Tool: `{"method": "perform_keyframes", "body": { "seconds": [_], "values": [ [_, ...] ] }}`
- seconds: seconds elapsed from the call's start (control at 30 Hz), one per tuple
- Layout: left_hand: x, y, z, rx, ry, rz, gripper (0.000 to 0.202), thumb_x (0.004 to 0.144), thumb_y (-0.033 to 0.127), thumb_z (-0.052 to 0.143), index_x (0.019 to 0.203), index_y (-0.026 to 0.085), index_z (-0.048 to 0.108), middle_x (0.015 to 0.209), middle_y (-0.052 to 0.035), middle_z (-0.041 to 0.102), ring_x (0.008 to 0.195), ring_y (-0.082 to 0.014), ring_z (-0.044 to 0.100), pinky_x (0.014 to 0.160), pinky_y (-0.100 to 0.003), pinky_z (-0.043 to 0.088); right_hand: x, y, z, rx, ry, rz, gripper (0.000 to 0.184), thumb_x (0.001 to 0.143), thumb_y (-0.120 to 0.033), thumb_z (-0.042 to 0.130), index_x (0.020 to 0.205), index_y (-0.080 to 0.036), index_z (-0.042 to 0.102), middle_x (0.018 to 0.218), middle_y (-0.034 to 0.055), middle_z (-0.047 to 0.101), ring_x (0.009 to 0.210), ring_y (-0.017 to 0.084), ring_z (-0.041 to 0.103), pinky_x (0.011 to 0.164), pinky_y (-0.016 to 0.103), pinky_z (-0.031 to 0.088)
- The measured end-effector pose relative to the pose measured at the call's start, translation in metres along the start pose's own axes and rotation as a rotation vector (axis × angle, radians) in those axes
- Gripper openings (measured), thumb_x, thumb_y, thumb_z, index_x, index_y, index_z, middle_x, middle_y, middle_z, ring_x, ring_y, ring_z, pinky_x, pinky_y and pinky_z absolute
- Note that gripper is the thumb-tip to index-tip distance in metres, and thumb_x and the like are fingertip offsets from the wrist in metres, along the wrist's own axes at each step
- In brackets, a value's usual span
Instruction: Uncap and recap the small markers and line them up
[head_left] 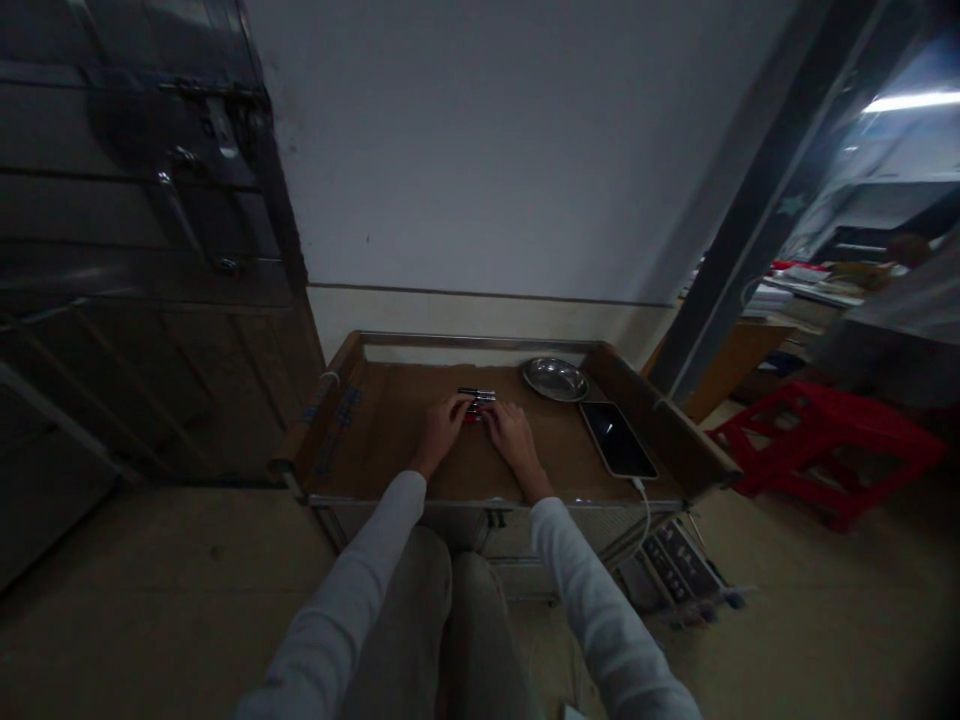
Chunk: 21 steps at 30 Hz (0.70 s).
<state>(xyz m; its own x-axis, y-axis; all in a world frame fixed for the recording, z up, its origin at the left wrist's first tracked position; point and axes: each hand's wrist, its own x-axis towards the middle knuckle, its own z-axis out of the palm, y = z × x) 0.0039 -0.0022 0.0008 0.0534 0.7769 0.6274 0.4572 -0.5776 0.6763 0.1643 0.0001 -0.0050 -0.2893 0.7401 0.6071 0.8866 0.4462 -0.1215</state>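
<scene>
A small row of slim, shiny pen-like sticks [477, 392], black and silver with a bit of red at the near side, lies on the brown top of a low table [390, 430]. My left hand [441, 430] is at the left ends of the sticks, its thumb and fingers closed on them. At the right ends, my right hand [513, 436] has its fingers bent and pressed against the sticks. The fingers partly cover the nearer sticks, so their exact kind is too small to make out.
Right of my hands are a round metal dish [555, 379] and a phone [618, 440] with a white cable [645, 510]. Raised edges border the table. A red stool [832, 440] stands to the right, beyond a rack [679, 570]. A metal door [142, 230] is at left.
</scene>
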Motion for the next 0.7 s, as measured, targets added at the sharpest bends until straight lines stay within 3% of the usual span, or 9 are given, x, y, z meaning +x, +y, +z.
{"method": "perform_keyframes", "body": {
  "seconds": [0.13, 0.27, 0.7],
  "values": [
    [0.0025, 0.0019, 0.0016, -0.212, 0.047, -0.128, 0.016, 0.085, 0.033, 0.053, 0.092, 0.020, 0.058, 0.092, -0.0033, 0.067, 0.089, -0.0157, 0.065, 0.080, -0.028, 0.051, -0.0006, -0.0013, -0.0007, 0.054, 0.028, -0.005, 0.024, 0.094, -0.027, 0.036, 0.095, -0.019, 0.058, 0.092, 0.0072, 0.065, 0.083, 0.020, 0.053, 0.075, 0.030, 0.034],
    [0.0018, 0.0019, 0.0027, -0.305, -0.015, -0.161, 0.019, 0.082, 0.036, 0.056, 0.089, 0.019, 0.058, 0.092, -0.0037, 0.068, 0.090, -0.0165, 0.066, 0.077, -0.027, 0.052, -0.0013, -0.0008, -0.0018, 0.065, 0.060, 0.018, 0.024, 0.094, -0.028, 0.036, 0.093, -0.018, 0.058, 0.089, 0.0072, 0.064, 0.083, 0.021, 0.053, 0.076, 0.031, 0.035],
    [0.0006, 0.0051, -0.0001, -0.229, -0.061, -0.189, 0.018, 0.082, 0.036, 0.057, 0.085, 0.018, 0.058, 0.088, -0.0036, 0.068, 0.086, -0.0164, 0.066, 0.077, -0.028, 0.050, -0.0025, -0.0020, -0.0064, 0.138, 0.048, 0.054, 0.025, 0.093, -0.024, 0.034, 0.097, -0.018, 0.058, 0.094, 0.0088, 0.063, 0.087, 0.021, 0.054, 0.078, 0.032, 0.037]
  ]
}}
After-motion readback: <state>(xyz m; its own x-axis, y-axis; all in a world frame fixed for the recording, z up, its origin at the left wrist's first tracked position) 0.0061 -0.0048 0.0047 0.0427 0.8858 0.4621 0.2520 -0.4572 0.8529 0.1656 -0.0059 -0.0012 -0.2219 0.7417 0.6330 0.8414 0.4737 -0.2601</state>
